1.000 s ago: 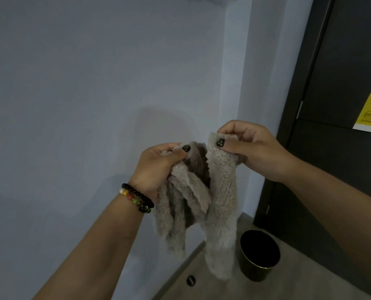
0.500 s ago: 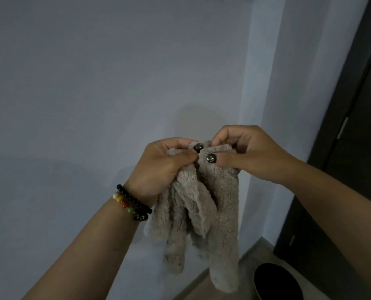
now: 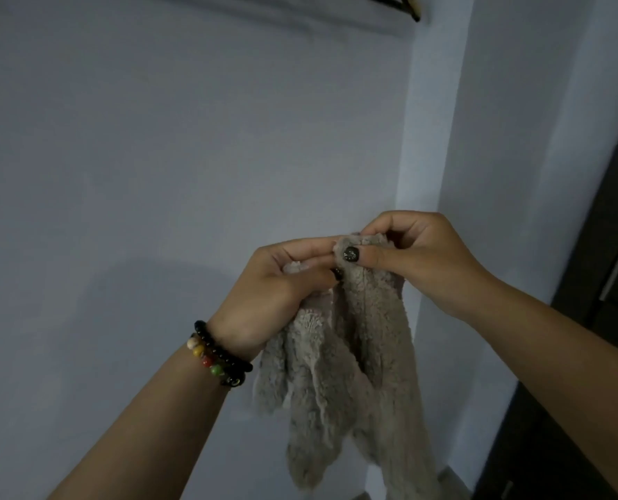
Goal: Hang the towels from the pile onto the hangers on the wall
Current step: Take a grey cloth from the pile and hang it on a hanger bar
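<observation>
Both the left hand [image 3: 275, 294] and right hand [image 3: 419, 254] pinch the top edge of a fuzzy beige towel [image 3: 351, 373] before the wall [image 3: 156, 157]. Its long axis runs vertically, bunched folds hanging downward

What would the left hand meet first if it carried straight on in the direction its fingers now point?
The left hand points toward the right hand; it would probably first press into the towel edge pinched between them, then the right thumb, though depth is unclear.
</observation>
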`<state>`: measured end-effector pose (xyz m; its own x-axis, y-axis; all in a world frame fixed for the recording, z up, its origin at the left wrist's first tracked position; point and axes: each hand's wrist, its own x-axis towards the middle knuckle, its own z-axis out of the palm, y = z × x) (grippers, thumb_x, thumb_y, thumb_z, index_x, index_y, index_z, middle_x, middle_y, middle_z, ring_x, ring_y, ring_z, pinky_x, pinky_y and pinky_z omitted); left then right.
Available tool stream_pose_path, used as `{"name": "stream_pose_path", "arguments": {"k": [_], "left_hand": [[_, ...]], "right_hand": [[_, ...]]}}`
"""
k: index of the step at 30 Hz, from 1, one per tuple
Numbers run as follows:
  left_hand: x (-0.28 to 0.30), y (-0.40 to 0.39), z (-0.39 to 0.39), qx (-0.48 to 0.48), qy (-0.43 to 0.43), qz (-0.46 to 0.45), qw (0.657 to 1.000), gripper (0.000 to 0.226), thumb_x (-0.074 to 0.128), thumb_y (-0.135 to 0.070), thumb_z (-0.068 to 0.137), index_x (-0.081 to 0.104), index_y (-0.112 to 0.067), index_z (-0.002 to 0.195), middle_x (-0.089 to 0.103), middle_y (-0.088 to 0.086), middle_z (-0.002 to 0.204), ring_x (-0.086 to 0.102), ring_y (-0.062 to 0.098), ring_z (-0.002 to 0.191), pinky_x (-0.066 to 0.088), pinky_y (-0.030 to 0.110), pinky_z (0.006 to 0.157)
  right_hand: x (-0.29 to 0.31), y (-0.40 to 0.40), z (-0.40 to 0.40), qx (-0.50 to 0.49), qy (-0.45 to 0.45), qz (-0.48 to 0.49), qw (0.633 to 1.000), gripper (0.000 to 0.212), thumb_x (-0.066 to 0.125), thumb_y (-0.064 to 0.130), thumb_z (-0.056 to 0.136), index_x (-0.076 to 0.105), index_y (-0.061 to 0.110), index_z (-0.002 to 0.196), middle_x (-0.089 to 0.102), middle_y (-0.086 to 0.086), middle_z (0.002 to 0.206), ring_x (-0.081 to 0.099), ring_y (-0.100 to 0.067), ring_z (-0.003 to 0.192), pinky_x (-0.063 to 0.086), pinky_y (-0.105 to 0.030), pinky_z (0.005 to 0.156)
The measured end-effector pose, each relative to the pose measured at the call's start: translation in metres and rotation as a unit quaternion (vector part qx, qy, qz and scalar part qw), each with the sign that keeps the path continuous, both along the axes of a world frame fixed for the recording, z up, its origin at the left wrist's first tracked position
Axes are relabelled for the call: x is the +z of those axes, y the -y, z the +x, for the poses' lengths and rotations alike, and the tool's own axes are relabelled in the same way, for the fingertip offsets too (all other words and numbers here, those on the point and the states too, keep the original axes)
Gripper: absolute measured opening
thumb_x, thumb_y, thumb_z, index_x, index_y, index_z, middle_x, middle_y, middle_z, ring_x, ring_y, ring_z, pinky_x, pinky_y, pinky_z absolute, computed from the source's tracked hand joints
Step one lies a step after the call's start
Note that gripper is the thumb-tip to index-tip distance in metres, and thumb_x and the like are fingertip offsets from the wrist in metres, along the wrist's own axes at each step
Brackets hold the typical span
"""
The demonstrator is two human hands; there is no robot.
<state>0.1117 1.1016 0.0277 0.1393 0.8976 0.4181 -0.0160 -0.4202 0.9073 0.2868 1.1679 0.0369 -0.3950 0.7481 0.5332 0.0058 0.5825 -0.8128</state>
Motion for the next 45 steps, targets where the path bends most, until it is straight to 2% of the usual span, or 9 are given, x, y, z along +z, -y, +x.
{"name": "stream_pose_path", "arguments": {"k": [9,15,20,23,28,30,32,38,45], "left_hand": [[0.001,-0.028,0.012,0.138,0.024,-0.01,0.99,0.027,0.058,0.004,0.089,0.075,-0.014,0.078,0.073,0.004,0.075,0.069,0.015,0.067,0.055,0.023,0.061],[0.018,-0.039,-0.015,0.236,-0.048,0.051,0.969,0.03,0.053,0.002,0.093,0.069,-0.021,0.084,0.067,-0.001,0.079,0.062,0.016,0.076,0.052,0.029,0.072],[0.027,-0.052,-0.038,0.28,-0.102,0.103,0.949,0.024,0.051,0.001,0.095,0.067,-0.018,0.093,0.066,0.007,0.089,0.058,0.031,0.075,0.051,0.041,0.07],[0.036,-0.06,-0.051,0.276,-0.072,0.102,0.953,0.029,0.052,0.0,0.095,0.066,-0.024,0.086,0.065,-0.006,0.077,0.054,0.018,0.07,0.045,0.03,0.067],[0.058,-0.07,-0.074,0.208,-0.065,0.112,0.97,0.017,0.055,-0.019,0.082,0.069,-0.027,0.088,0.062,0.027,0.097,0.058,0.042,0.089,0.048,0.055,0.084],[0.066,-0.074,-0.085,0.18,-0.078,0.103,0.975,0.016,0.056,-0.018,0.083,0.066,-0.014,0.094,0.058,0.036,0.103,0.058,0.041,0.089,0.046,0.061,0.087],[0.073,-0.08,-0.093,0.183,-0.133,0.106,0.968,0.009,0.061,-0.016,0.089,0.064,-0.009,0.095,0.06,0.032,0.09,0.055,0.033,0.077,0.049,0.049,0.076],[0.091,-0.095,-0.09,0.245,-0.356,0.084,0.898,0.008,0.054,-0.012,0.096,0.061,-0.015,0.096,0.067,0.004,0.082,0.044,0.005,0.037,0.037,0.018,0.038],[0.105,-0.103,-0.064,0.229,-0.266,0.043,0.935,0.016,0.057,-0.002,0.093,0.063,-0.014,0.085,0.071,-0.004,0.076,0.061,0.004,0.057,0.052,0.02,0.06]], "right_hand": [[0.002,-0.047,0.018,0.075,0.079,-0.007,0.994,0.024,0.08,0.022,0.061,0.067,0.018,0.081,0.068,0.002,0.074,0.062,-0.01,0.069,0.052,-0.019,0.066],[0.011,-0.077,0.023,-0.017,0.264,0.186,0.946,0.047,0.074,0.057,0.067,0.057,0.013,0.06,0.051,-0.005,0.064,0.049,-0.014,0.06,0.038,-0.033,0.058],[0.016,-0.102,0.003,-0.091,0.248,0.39,0.882,0.049,0.07,0.059,0.074,0.064,0.012,0.063,0.055,0.002,0.099,0.046,-0.019,0.096,0.038,-0.03,0.081],[0.032,-0.107,-0.008,-0.069,0.21,0.304,0.927,0.049,0.065,0.057,0.07,0.068,0.008,0.063,0.058,0.013,0.107,0.055,-0.004,0.099,0.039,-0.017,0.085],[0.051,-0.121,-0.028,-0.053,0.143,0.196,0.969,0.026,0.076,0.049,0.063,0.072,0.024,0.061,0.062,0.013,0.115,0.061,0.003,0.102,0.05,-0.023,0.086],[0.058,-0.126,-0.03,-0.031,0.123,0.143,0.981,0.037,0.078,0.063,0.052,0.074,0.027,0.062,0.068,0.008,0.093,0.063,-0.003,0.084,0.049,-0.029,0.077],[0.064,-0.132,-0.029,-0.049,0.102,0.112,0.987,0.053,0.08,0.065,0.044,0.073,0.016,0.063,0.054,0.001,0.066,0.048,-0.011,0.065,0.036,-0.029,0.066],[0.093,-0.134,-0.017,-0.133,0.115,0.163,0.971,0.028,0.086,0.029,0.064,0.072,0.009,0.079,0.051,0.004,0.055,0.043,0.001,0.047,0.036,-0.018,0.051],[0.119,-0.129,0.002,-0.178,0.182,0.272,0.928,0.016,0.084,0.022,0.071,0.072,0.024,0.081,0.051,0.012,0.048,0.043,-0.004,0.041,0.031,-0.012,0.044]]}}
